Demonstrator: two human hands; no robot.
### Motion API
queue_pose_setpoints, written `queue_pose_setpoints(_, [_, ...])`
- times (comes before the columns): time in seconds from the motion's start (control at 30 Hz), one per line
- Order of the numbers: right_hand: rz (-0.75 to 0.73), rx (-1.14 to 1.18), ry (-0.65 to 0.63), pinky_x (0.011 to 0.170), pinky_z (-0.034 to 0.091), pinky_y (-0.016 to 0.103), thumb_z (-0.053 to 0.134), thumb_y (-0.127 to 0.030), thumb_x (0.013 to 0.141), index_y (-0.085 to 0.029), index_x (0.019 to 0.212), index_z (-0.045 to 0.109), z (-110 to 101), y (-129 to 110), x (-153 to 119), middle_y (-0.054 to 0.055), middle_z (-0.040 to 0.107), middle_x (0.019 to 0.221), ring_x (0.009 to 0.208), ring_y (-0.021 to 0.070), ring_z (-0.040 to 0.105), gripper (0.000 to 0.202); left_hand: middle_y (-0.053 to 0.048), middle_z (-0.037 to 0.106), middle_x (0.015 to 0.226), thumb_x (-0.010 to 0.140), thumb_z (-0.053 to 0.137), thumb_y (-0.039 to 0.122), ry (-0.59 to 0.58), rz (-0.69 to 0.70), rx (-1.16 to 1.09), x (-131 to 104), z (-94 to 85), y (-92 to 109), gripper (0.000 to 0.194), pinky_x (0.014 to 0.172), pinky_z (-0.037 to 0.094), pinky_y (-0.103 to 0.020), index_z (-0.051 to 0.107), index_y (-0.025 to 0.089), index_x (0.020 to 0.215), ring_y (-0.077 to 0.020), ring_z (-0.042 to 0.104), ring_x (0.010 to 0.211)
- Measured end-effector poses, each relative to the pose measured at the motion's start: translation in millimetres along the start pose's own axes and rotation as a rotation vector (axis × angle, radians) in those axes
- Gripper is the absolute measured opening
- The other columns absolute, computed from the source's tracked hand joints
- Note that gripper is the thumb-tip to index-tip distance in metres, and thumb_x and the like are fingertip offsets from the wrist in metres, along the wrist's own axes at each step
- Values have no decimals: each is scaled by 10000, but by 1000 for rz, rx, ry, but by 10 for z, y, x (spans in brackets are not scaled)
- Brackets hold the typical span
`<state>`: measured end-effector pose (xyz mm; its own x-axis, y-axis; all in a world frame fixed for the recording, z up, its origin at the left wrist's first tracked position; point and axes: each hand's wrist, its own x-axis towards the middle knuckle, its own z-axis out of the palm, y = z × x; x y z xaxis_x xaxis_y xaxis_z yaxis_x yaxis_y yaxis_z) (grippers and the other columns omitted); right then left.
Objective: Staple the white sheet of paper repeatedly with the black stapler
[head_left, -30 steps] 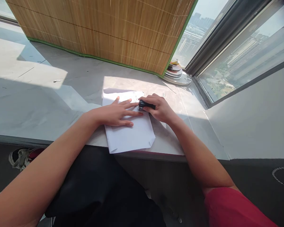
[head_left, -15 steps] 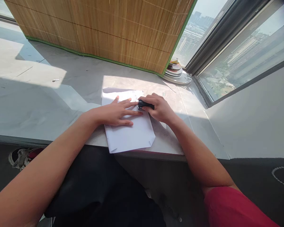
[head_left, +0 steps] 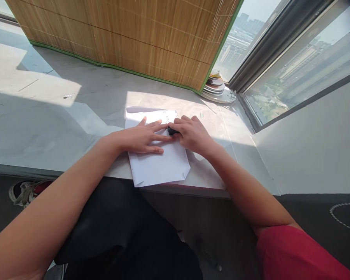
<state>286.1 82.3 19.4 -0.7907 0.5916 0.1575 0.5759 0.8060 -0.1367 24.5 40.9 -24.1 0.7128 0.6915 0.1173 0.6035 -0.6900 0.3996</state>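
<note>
White paper point(head_left: 160, 167), folded at its corners, lies on the sill at the front edge. My left hand point(head_left: 144, 138) rests flat on it with the fingers spread. A small black stapler point(head_left: 172, 131) is gripped in my right hand point(head_left: 192, 134), which covers most of it. Its front end sits on the paper's right side, between the fingertips of my left hand. Small dark marks or staples point(head_left: 167, 115) dot the sunlit upper part of the paper, too small to make out clearly.
A bamboo blind point(head_left: 119, 35) with green edging hangs behind the paper. Stacked round plates or discs point(head_left: 218, 91) stand in the window corner. Small scraps point(head_left: 67, 97) lie on the pale sill point(head_left: 55, 132). A shoe point(head_left: 26, 193) is below at left.
My right hand has tipped forward over the stapler, pressing down, so less of the stapler shows. My left hand has stayed flat in place on the paper.
</note>
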Motion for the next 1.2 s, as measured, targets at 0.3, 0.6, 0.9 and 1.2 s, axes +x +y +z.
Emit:
queue_pose_setpoints(0.3, [12,258,180,918,442,432,574,-181,973,-284,1182,744,48,244,-29,61,700,1095,1047,283,567,288,-12,300,1828,1027,631,680,-27,-32,38,-12,-30,20,600,1325,107,-740,569,496,1595,-435,259,1671])
queue_pose_setpoints(0.6, [196,207,291,899,471,415,650,-232,921,-261,1156,764,-21,526,-67,73,706,1009,1010,290,595,262,-79,272,1833,1065,542,698,-68,-48,86,-26,-66,34,699,1327,114,-720,434,423,1698,-427,251,1679])
queue_pose_setpoints(0.9, [297,242,132,899,525,394,773,-209,810,-271,1372,685,-14,727,-145,67,786,1154,1013,288,689,572,-97,289,1827,1049,568,698,-81,-77,91,-15,-99,71,742,1331,148,-690,429,375,1703,-419,277,1669])
queue_pose_setpoints(1.2, [300,332,445,897,542,411,682,-239,887,-217,1277,654,65,97,145,103,784,1156,1017,290,709,392,-125,711,1209,1109,427,300,750,-372,70,-14,-280,39,293,1035,517,-456,701,209,1157,-282,667,1112])
